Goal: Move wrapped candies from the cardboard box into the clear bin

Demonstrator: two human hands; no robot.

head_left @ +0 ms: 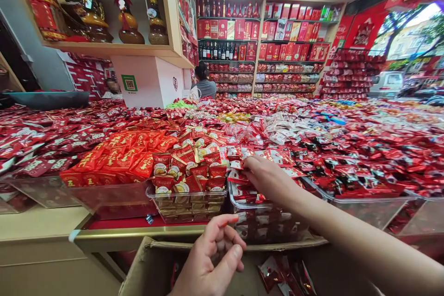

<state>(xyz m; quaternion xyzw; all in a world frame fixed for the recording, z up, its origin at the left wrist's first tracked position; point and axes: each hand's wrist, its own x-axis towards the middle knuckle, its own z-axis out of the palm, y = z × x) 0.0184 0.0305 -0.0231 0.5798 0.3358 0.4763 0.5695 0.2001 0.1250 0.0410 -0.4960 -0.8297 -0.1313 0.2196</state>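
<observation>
The right hand [265, 178] reaches over a clear plastic bin [241, 203], its fingers bent down onto red-and-white wrapped packets [256, 155] heaped above the rim. The fingertips are partly hidden, so it may be pinching a packet or only pressing on the heap; I cannot tell how far the fingers are closed. The left hand [211, 263] is half open, fingers loosely curled, thumb apart from them and nothing visible in its grasp, above the near side of an open cardboard box [140, 273].

The likeliest trouble is a slide: the packets look slick and lie loosely on one another, so a push at the top could send some over the front rim. The box opening sits just below, with other packets [282, 277] inside, so strays could mix there. A sideways nudge could also tip them among the durian packets [190, 171] in the bin beside it, since both heaps stand above their rims and nearly meet. The low right forearm could brush neighbouring packets loose.
</observation>
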